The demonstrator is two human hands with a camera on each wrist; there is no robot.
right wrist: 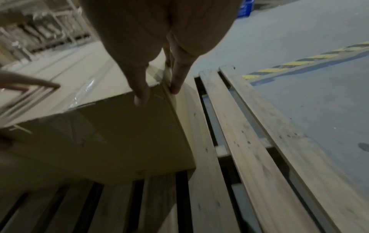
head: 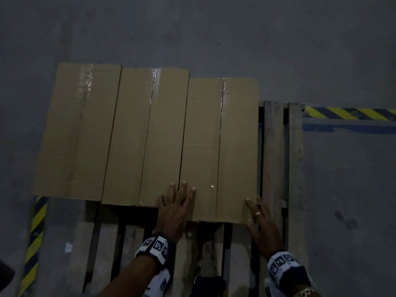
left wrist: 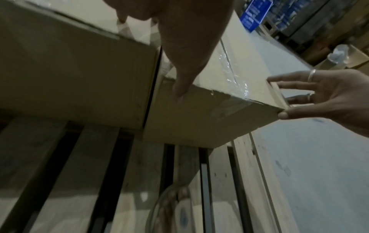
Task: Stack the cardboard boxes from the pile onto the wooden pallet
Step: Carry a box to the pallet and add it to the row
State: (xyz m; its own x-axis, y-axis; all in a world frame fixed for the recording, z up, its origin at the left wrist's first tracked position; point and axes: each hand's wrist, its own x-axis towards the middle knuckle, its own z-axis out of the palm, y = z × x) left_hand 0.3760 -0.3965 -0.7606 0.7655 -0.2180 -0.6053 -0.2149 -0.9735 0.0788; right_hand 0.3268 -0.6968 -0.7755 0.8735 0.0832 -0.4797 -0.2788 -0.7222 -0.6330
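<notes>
Your hands lie nearest, both on the third carton's near end.

Your left hand (head: 174,207) lies flat, fingers straight, on the near left corner of the rightmost cardboard box (head: 220,151); your right hand (head: 260,221) is spread at its near right corner, thumb on the end face, other fingers along the side, nothing clasped; three long cartons lie side by side on the wooden pallet (head: 294,159), this one set nearer you than the middle box (head: 147,136) and left box (head: 79,129); the row looks nearly squared, slats to its right bare; the pile is out of view.
</notes>
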